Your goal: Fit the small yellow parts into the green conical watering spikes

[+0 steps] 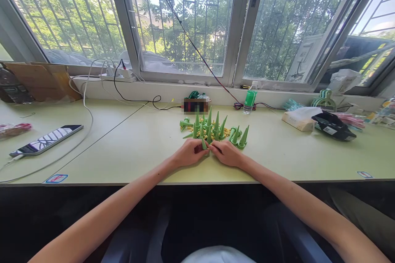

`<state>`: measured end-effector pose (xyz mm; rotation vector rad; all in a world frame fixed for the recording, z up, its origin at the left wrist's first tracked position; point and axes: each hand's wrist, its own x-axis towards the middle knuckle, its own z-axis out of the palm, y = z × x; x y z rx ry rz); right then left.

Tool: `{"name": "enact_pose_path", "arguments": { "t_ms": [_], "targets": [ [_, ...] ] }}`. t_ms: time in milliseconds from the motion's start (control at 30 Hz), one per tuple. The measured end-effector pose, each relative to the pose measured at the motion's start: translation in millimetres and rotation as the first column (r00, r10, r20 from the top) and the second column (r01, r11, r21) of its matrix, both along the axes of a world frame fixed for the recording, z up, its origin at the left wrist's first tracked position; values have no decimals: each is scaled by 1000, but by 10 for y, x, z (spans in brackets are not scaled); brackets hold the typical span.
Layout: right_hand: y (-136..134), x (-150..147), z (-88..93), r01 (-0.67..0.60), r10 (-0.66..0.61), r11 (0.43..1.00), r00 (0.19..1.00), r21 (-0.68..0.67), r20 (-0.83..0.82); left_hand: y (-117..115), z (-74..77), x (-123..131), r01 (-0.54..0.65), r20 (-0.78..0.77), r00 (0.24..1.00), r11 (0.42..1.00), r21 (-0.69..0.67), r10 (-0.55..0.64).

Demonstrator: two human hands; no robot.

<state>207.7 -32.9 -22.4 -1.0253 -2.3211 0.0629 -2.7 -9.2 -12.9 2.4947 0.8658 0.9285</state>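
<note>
My left hand [191, 152] is closed around a green plastic spike [203, 144], which points upward between thumb and fingers. Close beside it, my right hand [226, 152] has its fingers pinched together near the base of that spike. What lies between the right fingertips is too small and hidden to make out. Just beyond both hands stand several more green cone-shaped spikes [216, 122], tips up, while others lie on their sides [186, 123]. Small yellow pieces [226, 132] are scattered among them on the pale table [132, 144].
Behind the spikes are a blurred dark box [195, 106] and a green-labelled bottle [249, 98]. To the left lies a phone [46, 139] with a white cable [91, 119]. A tissue pack [298, 118] and a black packet [335, 126] lie right. Windows [188, 20] rise behind.
</note>
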Motion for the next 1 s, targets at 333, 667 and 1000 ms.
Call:
{"name": "enact_pose_path", "arguments": {
  "t_ms": [333, 667, 1000],
  "targets": [
    [-3, 14, 7, -22, 23, 999, 1000, -34, 13, -21, 27, 7, 0, -6, 1000, 1000, -23, 0],
    [23, 31, -27, -47, 47, 998, 999, -47, -17, -13, 21, 1, 7, -7, 1000, 1000, -3, -7],
    [46, 42, -9, -141, 141, 990, 988, 7, -61, -38, 50, 10, -5, -10, 1000, 1000, -1, 5]
  ]
}}
